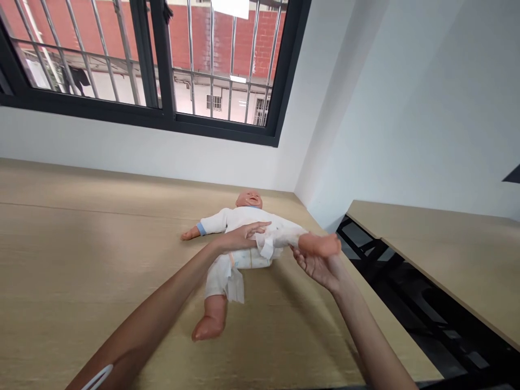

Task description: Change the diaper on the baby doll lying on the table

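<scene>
A baby doll [246, 215] lies on its back on the wooden table [101, 260], head towards the window wall. It wears a white outfit with blue cuffs, over a printed diaper [252, 259]. White cloth flaps hang loose around both thighs. My left hand [246, 236] is at the doll's hip, with white cloth between its thumb and fingers. Under the doll's raised leg [319, 245], on the right, is my right hand [317, 268], its fingers curled against the leg's underside; the foot covers part of the palm. The other leg [213, 317] points towards me, foot bare.
A barred window [162, 119] with a dark frame is set in the wall behind the table. To the right, past the table's edge, a gap with black, glossy panels [406, 303] separates it from a second wooden surface [455, 254].
</scene>
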### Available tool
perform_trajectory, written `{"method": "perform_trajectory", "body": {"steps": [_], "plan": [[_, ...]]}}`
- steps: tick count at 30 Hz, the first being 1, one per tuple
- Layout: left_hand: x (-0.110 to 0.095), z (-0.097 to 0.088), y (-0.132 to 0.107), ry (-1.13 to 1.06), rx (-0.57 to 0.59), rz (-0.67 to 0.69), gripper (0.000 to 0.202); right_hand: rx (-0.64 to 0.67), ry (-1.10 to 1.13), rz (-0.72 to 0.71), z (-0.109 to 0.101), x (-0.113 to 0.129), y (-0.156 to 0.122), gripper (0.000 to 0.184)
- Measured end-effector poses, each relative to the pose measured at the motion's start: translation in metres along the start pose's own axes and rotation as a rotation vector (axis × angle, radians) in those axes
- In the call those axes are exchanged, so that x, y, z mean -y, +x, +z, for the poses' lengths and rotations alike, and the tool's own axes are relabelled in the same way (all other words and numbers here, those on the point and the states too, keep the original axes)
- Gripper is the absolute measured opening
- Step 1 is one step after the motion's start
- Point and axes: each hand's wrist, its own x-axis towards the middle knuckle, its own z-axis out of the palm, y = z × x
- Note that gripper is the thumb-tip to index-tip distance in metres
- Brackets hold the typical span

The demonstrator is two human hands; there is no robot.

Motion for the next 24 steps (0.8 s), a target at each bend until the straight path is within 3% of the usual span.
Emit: {"method": "perform_trajectory", "body": {"steps": [3, 7, 9, 12, 14, 16, 18, 22, 24], "plan": [[0.010, 0.001, 0.004, -0.134, -0.133, -0.008, 0.059, 0.021, 0.172, 0.082, 0.021, 0.010, 0.007, 0.029], [0.006, 0.003, 0.008, -0.095, -0.322, -0.064, 0.028, 0.060, 0.054, -0.057, 0.043, 0.011, 0.018, 0.019], [-0.001, 0.004, 0.008, 0.070, -0.393, -0.049, 0.019, 0.048, -0.133, -0.182, 0.046, 0.006, 0.025, 0.020], [-0.011, 0.009, 0.005, 0.522, -0.492, -0.061, 0.018, 0.024, -0.454, -0.332, 0.046, -0.007, 0.037, 0.028], [-0.015, 0.010, 0.003, 0.816, -0.582, -0.161, 0.030, -0.008, -0.620, -0.381, 0.046, -0.018, 0.043, 0.036], [-0.016, 0.009, 0.001, 0.959, -0.642, -0.262, 0.055, -0.048, -0.749, -0.409, 0.046, -0.030, 0.047, 0.043], [-0.012, 0.006, 0.001, 0.967, -0.616, -0.309, 0.066, -0.066, -0.867, -0.445, 0.048, -0.040, 0.049, 0.049], [-0.003, 0.000, 0.000, 0.931, -0.526, -0.258, 0.054, -0.037, -1.052, -0.547, 0.049, -0.053, 0.048, 0.063], [-0.003, 0.001, -0.001, 0.928, -0.521, -0.204, 0.058, 0.014, -1.111, -0.570, 0.048, -0.056, 0.047, 0.072]]}}
